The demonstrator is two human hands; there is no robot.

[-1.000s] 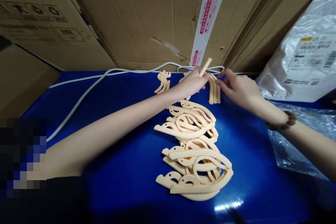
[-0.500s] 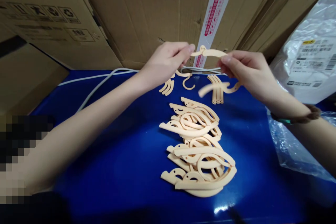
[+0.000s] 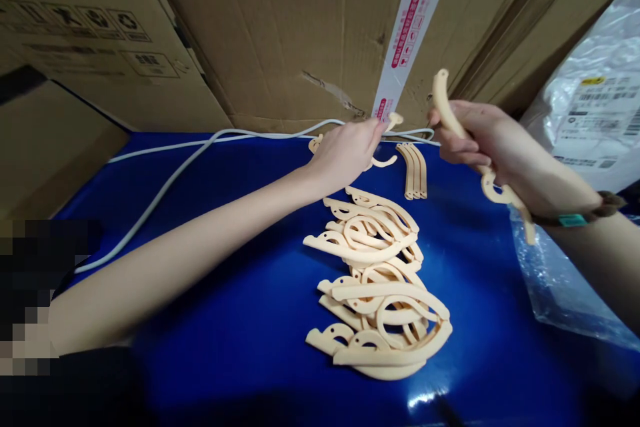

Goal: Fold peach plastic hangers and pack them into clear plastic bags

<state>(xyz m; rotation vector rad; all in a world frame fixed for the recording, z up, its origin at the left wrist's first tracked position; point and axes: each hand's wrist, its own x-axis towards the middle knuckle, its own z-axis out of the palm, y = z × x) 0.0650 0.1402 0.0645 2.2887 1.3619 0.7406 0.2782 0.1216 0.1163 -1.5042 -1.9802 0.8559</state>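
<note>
I take the pile of pale hanger parts (image 3: 377, 290) on the blue tabletop (image 3: 240, 300) as my clock's centre. At 12 my left hand (image 3: 350, 150) pinches a small pale piece (image 3: 395, 120), its end poking past the fingertips. A hook (image 3: 386, 162) shows below; I can't tell whether they join. At 1 my right hand (image 3: 465, 137) is wrapped around a jointed hanger arm (image 3: 443, 105), raised and tilted. Between the hands lie curved slats (image 3: 415, 170), side by side.
</note>
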